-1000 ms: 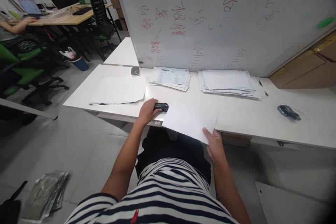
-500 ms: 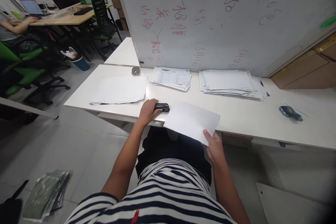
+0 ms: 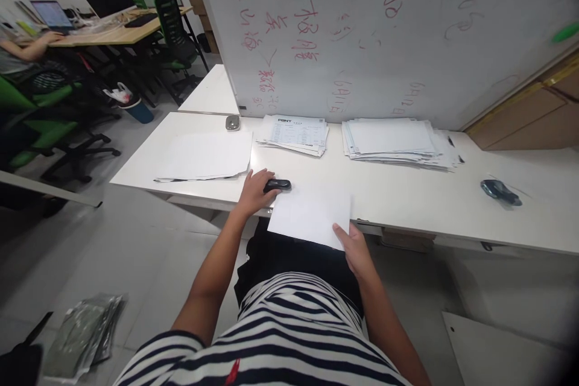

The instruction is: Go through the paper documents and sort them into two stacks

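On the surface, our outstretched left hand curls its fingers around the black stapler; right of the stapler, our right hand pinches white paper, thumb on top.

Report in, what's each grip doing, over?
Left grip on black stapler. Right grip holding white paper, edge by stapler. Paper stacks farther back, not between.

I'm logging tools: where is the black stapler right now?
Just left of centre in the head view, the black stapler is in the left hand on the white desk, by the paper in the right hand.
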`<state>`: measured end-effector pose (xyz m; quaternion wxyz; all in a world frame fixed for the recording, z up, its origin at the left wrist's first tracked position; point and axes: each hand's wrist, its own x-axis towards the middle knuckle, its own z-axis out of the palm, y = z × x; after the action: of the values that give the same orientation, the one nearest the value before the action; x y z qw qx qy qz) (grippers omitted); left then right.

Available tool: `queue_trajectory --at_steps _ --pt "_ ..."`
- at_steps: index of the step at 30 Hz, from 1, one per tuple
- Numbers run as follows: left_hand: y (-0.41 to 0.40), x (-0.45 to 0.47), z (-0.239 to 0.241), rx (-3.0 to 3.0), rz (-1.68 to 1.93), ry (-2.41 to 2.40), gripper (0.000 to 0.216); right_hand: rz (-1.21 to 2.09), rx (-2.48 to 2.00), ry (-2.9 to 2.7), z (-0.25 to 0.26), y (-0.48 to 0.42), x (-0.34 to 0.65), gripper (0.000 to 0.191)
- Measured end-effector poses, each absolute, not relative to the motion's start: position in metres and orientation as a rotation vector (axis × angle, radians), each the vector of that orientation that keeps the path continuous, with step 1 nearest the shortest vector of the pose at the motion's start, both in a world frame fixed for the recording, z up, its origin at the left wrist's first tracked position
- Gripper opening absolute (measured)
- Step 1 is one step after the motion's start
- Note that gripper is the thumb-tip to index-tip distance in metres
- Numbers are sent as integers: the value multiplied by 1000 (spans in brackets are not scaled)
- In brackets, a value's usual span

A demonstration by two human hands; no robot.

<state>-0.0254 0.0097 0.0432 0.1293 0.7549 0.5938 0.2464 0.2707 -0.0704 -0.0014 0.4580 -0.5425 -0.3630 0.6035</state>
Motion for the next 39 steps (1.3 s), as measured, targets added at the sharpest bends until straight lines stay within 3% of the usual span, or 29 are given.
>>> queue_trajectory --at_steps 4,10,17,21,29,34,39 --pt "9 -25 59 2126 629 1692 37 1522 -1340 -857 -3 -68 271 49" --pt "40 -1 79 1942 1049 1796 30 1349 -1386 -919 -7 -67 271 49" --pt "75 31 71 2017 1092 1690 25 1255 -1465 -919 -7 -72 275 49" --pt "80 43 45 2071 1007 1952 13 1234 -1520 -914 -10 -78 272 50" --pt "82 50 40 2194 703 2074 25 1291 -1491 -877 -13 -81 265 41" --pt "78 41 55 1975 1028 1856 21 1321 -1468 -952 -12 -79 266 38" --pt "62 12 67 1545 1520 1594 40 1285 -1445 -956 -6 -77 271 39"
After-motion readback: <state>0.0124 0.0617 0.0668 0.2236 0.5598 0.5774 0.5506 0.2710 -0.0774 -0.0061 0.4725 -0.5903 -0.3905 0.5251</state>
